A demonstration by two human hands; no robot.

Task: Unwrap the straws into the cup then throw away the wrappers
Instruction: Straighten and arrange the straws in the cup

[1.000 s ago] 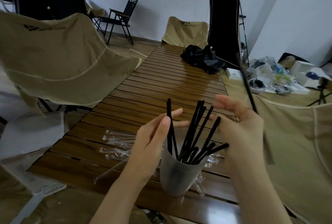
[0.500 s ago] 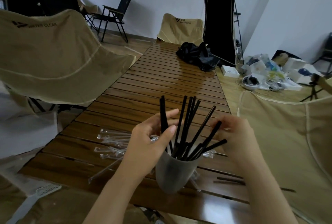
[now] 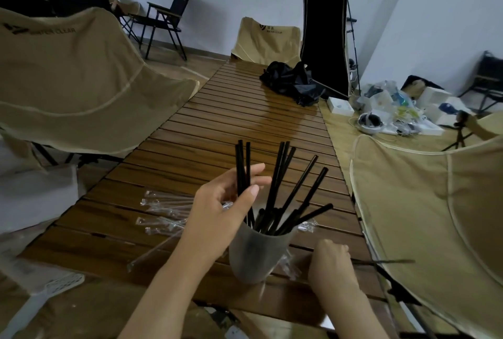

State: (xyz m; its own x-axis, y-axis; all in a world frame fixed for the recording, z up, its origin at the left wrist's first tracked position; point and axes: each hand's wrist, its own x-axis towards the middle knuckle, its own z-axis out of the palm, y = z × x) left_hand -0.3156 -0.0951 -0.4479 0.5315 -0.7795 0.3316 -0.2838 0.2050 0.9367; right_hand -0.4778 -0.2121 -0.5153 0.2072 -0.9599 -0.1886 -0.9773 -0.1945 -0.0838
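Hands at near edge of slatted wooden tabletop (image 3: 245, 121). Left hand (image 3: 226, 210) raised just left of the cup (image 3: 255, 254), fingers loosely curled, thumb extended toward the cup rim. Two or three black straws (image 3: 241, 167) stand upright between its thumb and fingers; fingers appear to touch them, grip looks light. Whether it actually pinches them I cannot tell for certain, but the thumb and forefinger bracket them closely.

Right hand (image 3: 330, 262) low on the tabletop, right of the cup, knuckles up, fingers curled downward onto the surface. A loose black straw (image 3: 386, 262) lies flat, running from under this hand out past the table's right edge; fingers seem closed on its near end, contact partly hidden.

Cup: grey, translucent, upright, near the front edge between the two hands. It holds a fan of black straws (image 3: 288, 189), most leaning right, one lying almost level over the rim.

Clear plastic wrappers (image 3: 163, 210) lie scattered on the tabletop left of the cup, behind the left hand; a few more wrapper pieces (image 3: 290, 268) sit beside the cup base on its right.

Black crumpled bag (image 3: 292, 83) at far end of tabletop. Tan folding chairs (image 3: 68, 80) on both sides.
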